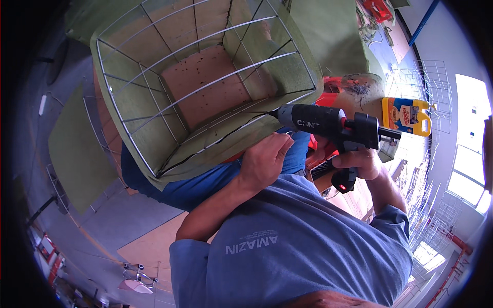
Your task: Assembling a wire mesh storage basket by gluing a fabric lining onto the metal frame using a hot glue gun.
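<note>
A basket-shaped wire frame (126, 126) lined with green fabric (280, 66) lies tilted across my lap, its opening toward me. My right hand (363, 161) grips a grey-and-black cordless glue gun (314, 118) by its handle, with a dark stick out of its rear. The nozzle meets the near rim of the frame. A dark line, looking like glue, runs from there down the rim to its lower left corner. Just below the nozzle, my left hand (264, 161) pinches the fabric's edge, its fingertips partly hidden.
A yellow jug (423, 124) with a colourful label lies right of the gun. Wire grid panels (436, 77) stack along the right side. Another green-covered frame (77, 154) stands at the left. Red objects lie behind the gun, and more green fabric (328, 36) spreads beyond the frame.
</note>
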`<state>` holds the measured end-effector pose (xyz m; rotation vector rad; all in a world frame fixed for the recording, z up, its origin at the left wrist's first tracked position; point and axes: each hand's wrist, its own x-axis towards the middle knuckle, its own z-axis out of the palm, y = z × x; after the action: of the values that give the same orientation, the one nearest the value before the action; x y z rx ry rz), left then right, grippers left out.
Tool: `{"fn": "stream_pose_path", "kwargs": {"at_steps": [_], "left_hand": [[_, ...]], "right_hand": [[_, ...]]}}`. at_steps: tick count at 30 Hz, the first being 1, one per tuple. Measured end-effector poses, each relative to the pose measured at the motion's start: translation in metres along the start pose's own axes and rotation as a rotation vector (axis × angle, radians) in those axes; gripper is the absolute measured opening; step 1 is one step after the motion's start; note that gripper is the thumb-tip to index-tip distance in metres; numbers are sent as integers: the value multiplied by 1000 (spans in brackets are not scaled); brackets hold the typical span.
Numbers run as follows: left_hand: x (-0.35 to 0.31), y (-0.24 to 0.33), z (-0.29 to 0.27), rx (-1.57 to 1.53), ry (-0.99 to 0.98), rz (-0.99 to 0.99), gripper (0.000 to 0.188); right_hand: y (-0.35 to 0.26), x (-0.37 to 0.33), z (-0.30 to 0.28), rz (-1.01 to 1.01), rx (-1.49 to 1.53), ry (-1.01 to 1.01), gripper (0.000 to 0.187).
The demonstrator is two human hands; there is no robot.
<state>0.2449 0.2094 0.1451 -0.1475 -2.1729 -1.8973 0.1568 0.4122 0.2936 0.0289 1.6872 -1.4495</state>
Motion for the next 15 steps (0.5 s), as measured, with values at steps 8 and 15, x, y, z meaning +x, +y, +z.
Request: {"fn": "stream_pose_path", "kwargs": {"at_steps": [8, 15], "left_hand": [[15, -4, 20, -51, -45, -7, 16], [34, -8, 47, -66, -61, 5, 21]], "right_hand": [[-8, -12, -2, 47, -143, 173, 36], [-3, -22, -10, 0, -185, 387, 28]]}}
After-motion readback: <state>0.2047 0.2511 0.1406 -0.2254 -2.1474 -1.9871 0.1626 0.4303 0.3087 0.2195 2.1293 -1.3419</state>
